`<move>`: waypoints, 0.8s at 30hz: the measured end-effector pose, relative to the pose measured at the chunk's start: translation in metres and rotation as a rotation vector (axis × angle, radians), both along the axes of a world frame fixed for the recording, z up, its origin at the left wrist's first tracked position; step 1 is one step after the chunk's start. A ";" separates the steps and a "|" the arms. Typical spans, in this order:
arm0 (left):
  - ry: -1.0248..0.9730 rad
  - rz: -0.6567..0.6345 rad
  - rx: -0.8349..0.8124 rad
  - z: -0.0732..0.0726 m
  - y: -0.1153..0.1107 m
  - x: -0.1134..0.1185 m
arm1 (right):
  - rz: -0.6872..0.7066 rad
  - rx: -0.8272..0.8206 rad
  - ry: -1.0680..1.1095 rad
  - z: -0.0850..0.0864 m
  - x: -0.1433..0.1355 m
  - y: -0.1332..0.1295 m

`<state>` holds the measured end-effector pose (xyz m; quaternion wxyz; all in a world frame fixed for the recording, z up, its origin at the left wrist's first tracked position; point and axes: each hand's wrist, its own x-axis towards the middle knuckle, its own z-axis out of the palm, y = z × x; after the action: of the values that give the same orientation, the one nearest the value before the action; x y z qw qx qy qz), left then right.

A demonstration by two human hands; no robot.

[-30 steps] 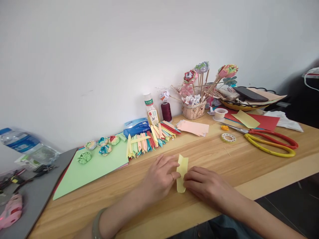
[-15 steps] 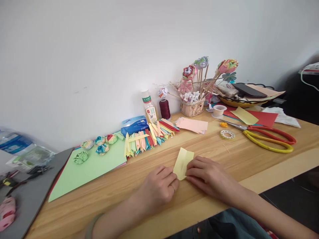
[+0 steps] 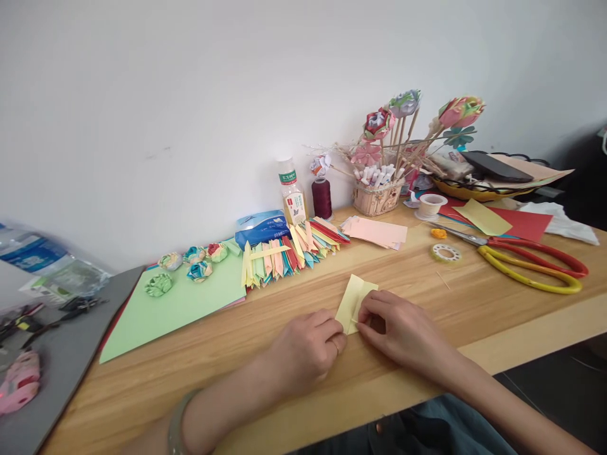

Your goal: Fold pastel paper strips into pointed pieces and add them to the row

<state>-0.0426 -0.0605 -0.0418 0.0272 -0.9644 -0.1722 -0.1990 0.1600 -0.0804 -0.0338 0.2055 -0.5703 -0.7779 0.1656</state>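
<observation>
bright, soft daylight, faint shadows, blurred and stretched at the left edge.

We take this for a home craft corner, a paper-folding desk pushed against a plain white wall; the wooden table (image 3: 474, 316) carries a row of folded coloured strips (image 3: 289, 256), sheets of coloured paper (image 3: 180, 309), small paper rosettes (image 3: 190, 268) and a basket of paper flowers on sticks (image 3: 384, 183); large scissors (image 3: 531, 265), tape rolls (image 3: 446, 253) and a thread spool (image 3: 322, 197) lie among a drink bottle (image 3: 293, 199) and tissue pack (image 3: 262, 227).
</observation>
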 end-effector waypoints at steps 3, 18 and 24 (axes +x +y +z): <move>-0.025 0.007 -0.048 0.002 -0.001 0.001 | -0.004 -0.022 -0.001 0.000 0.001 0.000; 0.101 0.121 -0.263 0.009 -0.002 0.001 | 0.160 0.059 0.025 -0.004 0.008 0.001; 0.112 0.107 -0.222 0.007 -0.001 0.001 | 0.280 0.216 -0.049 -0.003 0.020 -0.008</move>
<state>-0.0420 -0.0610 -0.0350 -0.0596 -0.9604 -0.2428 -0.1226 0.1799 -0.0879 -0.0364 0.2216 -0.4347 -0.8678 0.0941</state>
